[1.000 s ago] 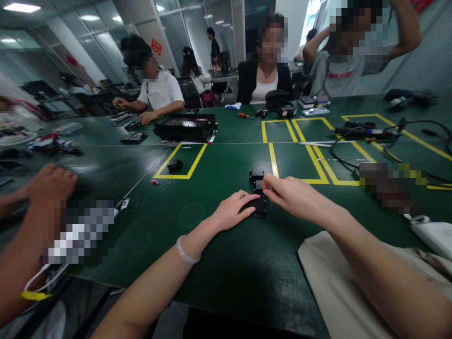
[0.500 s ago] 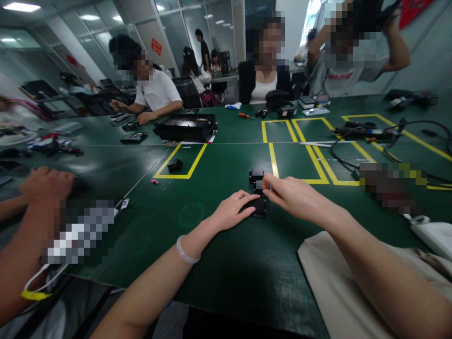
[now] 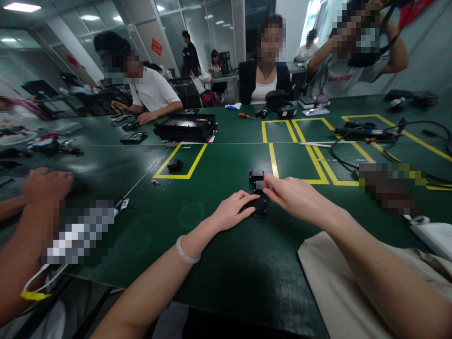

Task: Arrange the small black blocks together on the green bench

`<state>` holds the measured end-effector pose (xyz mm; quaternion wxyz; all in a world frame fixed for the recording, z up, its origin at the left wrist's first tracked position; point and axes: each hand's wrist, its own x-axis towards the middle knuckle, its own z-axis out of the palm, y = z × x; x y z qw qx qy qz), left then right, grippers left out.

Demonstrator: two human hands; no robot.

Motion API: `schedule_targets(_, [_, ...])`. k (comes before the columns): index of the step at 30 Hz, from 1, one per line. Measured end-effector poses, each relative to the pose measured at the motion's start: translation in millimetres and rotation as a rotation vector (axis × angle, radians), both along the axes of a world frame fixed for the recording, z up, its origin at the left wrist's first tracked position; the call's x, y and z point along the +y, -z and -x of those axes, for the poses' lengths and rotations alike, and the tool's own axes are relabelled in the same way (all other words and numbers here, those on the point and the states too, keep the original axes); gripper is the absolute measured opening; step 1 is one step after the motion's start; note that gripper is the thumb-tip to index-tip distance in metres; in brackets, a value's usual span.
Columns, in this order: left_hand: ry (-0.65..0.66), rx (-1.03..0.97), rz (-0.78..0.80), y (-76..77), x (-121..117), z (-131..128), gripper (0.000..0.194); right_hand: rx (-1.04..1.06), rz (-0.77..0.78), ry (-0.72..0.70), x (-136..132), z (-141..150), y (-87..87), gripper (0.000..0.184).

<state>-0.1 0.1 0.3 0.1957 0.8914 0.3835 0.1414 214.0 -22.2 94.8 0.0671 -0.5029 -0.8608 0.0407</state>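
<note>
A small black device [image 3: 259,207] lies on the green table [image 3: 226,263] just in front of me. My left hand [image 3: 232,211] rests on its near left side, fingers stretched over it and pressing it down. My right hand [image 3: 294,197] reaches in from the right, fingertips pinched at the device's top middle; what they pinch is too small to make out. A second small black block [image 3: 256,174] sits just behind the device. A pale bangle [image 3: 186,252] circles my left wrist.
Yellow tape boxes [image 3: 282,141] mark the table. A black tray [image 3: 186,126] and a small black part [image 3: 174,165] lie farther back, cables [image 3: 370,136] at right. A beige cloth [image 3: 335,282] lies under my right arm. A co-worker's hand [image 3: 45,184] rests at left; several people sit across.
My hands stay put on the device. The co-worker's hand at left has shifted slightly, and the people across the table have moved their heads and arms.
</note>
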Motion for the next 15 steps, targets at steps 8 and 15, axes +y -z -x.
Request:
schedule_targets(8, [-0.003, 0.002, 0.008, -1.1, -0.4, 0.1, 0.041, 0.061, 0.027, -0.035, -1.0, -0.5, -0.8, 0.016])
schedule_targets(15, [-0.005, 0.003, 0.011, -1.6, -0.9, 0.2, 0.041, 0.015, 0.018, -0.017, -1.7, 0.0, -1.5, 0.018])
